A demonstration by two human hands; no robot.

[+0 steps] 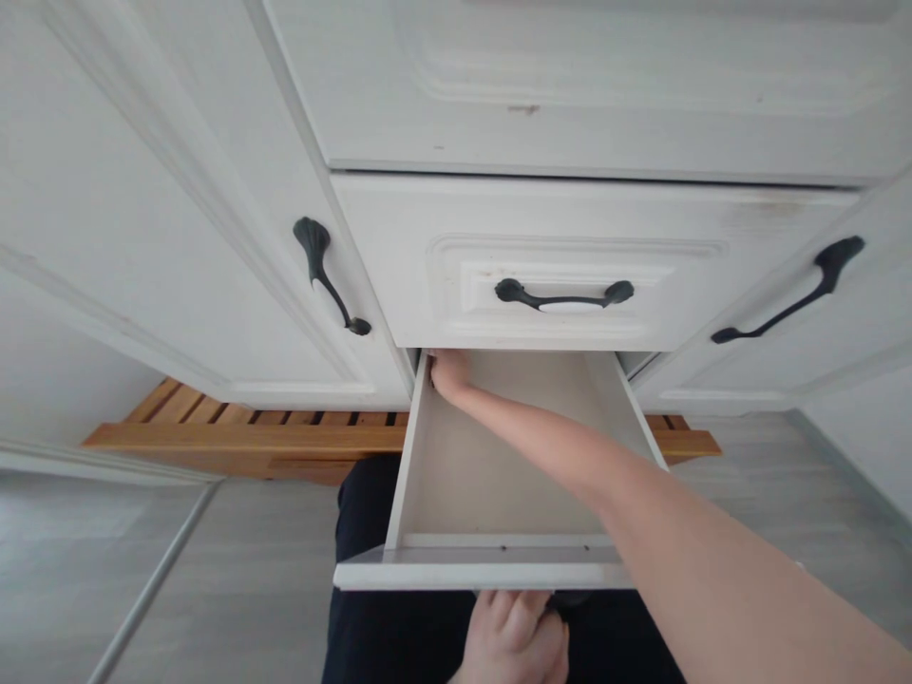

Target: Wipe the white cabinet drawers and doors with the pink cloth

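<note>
A white drawer is pulled out toward me, its pale inside bare where I can see it. Below the drawer front, my left hand has its fingers curled round the dark drawer handle, which is mostly hidden. My right arm crosses over the drawer from the right. At the back left corner, my right hand is closed against the inner side wall. A small dark bit shows at its fingers, too hidden to name.
Above is a shut drawer with a dark handle. Cabinet doors with dark handles flank it on both sides. A slatted wooden bench runs behind the open drawer, low down. My legs in dark trousers are under the drawer.
</note>
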